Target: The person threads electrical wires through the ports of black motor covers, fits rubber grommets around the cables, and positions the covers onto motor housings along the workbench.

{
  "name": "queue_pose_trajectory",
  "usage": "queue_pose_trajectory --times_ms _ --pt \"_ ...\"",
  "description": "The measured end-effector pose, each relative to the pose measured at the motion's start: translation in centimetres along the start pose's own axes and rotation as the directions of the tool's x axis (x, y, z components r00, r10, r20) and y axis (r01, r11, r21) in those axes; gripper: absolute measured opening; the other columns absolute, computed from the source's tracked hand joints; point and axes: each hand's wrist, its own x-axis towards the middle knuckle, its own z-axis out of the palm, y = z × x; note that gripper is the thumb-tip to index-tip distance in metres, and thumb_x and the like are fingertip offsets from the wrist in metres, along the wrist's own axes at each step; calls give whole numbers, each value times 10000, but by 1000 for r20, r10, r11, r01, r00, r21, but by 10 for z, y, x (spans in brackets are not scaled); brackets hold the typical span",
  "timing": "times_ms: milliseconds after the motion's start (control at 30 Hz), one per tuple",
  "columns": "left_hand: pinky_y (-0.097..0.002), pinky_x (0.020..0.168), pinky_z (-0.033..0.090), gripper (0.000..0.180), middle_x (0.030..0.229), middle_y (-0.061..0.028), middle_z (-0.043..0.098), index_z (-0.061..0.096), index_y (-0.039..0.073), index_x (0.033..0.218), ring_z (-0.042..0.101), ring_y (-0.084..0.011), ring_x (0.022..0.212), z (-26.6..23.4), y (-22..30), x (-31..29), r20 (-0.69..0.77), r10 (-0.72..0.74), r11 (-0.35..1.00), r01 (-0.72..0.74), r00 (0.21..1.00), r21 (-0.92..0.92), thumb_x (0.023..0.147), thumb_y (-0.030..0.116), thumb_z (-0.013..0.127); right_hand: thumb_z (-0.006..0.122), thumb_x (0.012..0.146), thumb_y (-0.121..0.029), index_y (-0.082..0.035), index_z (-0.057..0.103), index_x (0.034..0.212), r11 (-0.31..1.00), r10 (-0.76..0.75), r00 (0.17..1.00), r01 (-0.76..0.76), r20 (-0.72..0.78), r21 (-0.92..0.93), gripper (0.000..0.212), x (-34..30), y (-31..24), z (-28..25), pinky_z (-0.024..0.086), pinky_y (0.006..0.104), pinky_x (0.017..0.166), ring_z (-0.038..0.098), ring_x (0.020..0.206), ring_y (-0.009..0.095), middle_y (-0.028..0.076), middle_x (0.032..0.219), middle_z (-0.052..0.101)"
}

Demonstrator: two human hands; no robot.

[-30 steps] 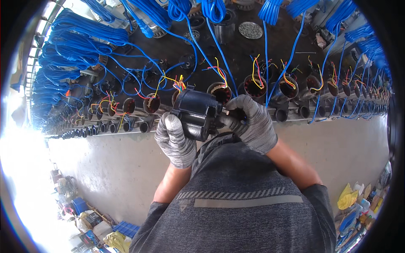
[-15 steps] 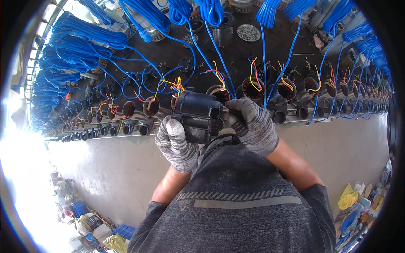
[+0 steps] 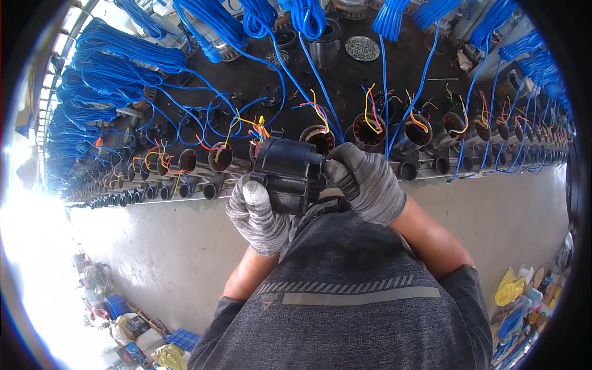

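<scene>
A black metal housing [image 3: 287, 168], blocky with raised ribs, is held up in front of my body at the table's near edge. My left hand [image 3: 260, 213], in a grey knit glove, grips it from the lower left, thumb against its near face. At the housing's right end is my gloved right hand [image 3: 369, 185], its fingers curled together close to that end. Whatever those fingers pinch is hidden. Just behind the housing, coloured wires rise from an open metal motor tube [image 3: 319, 140] with a wound core inside.
Along the dark table [image 3: 336, 77] runs a long row of similar tubes, including one tube [image 3: 369, 131] right of centre. Bundled blue cables [image 3: 126, 52] hang above and trail down. A round dish of small metal parts [image 3: 362, 48] stands at the back. Bags and boxes lie on the floor.
The short metal pin seen between my right fingers and the housing is no longer visible. My right fingers have curled closer together, and the housing has shifted slightly.
</scene>
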Motion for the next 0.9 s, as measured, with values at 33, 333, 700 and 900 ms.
queue_pose_trajectory --times_ms 33,333,700,900 --pt "-369 803 622 686 1069 -174 697 590 -87 1232 723 -267 930 -2 0 -1 41 11 997 -14 999 81 1015 554 474 615 989 -218 -18 615 1072 993 90 994 -95 65 66 217 0 1 -1 534 391 643 697 740 327 160 821 690" --pt "-362 805 603 552 1016 -161 719 648 -51 1096 722 -234 900 -1 -8 2 -63 -17 989 8 998 -145 980 486 603 683 947 -192 -20 615 1075 981 61 972 -17 -226 192 225 1 -10 19 531 382 674 663 731 311 152 851 663" --pt "-352 791 603 595 1025 -161 718 638 -58 1181 720 -226 899 -3 -2 2 -62 -25 995 19 998 -95 987 501 579 581 985 -191 -55 600 1136 973 -136 990 142 47 -179 205 4 -4 -1 531 456 656 660 771 375 174 859 655" --pt "-344 773 599 572 999 -155 723 641 -59 1165 718 -219 897 6 2 0 -61 -15 998 12 998 -60 999 483 565 539 1014 -282 -42 598 1137 990 134 986 -138 99 37 276 7 -1 2 525 468 613 655 677 389 179 725 644"
